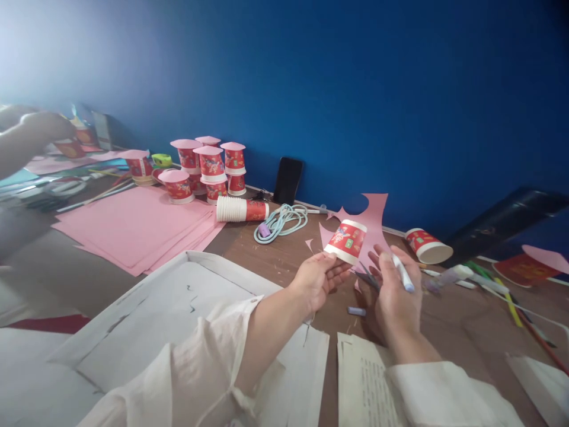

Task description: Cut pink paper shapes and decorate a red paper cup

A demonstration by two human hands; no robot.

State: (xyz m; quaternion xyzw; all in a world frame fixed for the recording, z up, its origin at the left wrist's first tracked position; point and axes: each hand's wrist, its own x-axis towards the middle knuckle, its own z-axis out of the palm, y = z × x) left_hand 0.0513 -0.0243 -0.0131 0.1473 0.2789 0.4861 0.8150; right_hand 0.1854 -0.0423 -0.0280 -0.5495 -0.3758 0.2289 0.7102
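Observation:
My left hand (317, 279) grips a red printed paper cup (347, 240) by its wide white rim, with the cup turned upside down and slightly tilted. In my right hand (397, 296) is a white pen-like stick (402, 274) with a pale lilac end, held by the thumb with the fingers partly spread. A small purple cap-like piece (356, 311) lies on the table between my hands. Behind the cup, a pink paper sheet with rounded cut-outs (377, 219) rests near the wall. Scissors (368, 276), partly hidden, lie beside my right hand.
Stacked red cups with pink discs (211, 166) stand at the back left, near pink sheets (128, 228). Nested cups (242, 209), a coiled cable (282, 222) and a phone (288, 179) lie beyond. One cup (427, 246) lies at right. Another person's hand (44, 127) is at far left.

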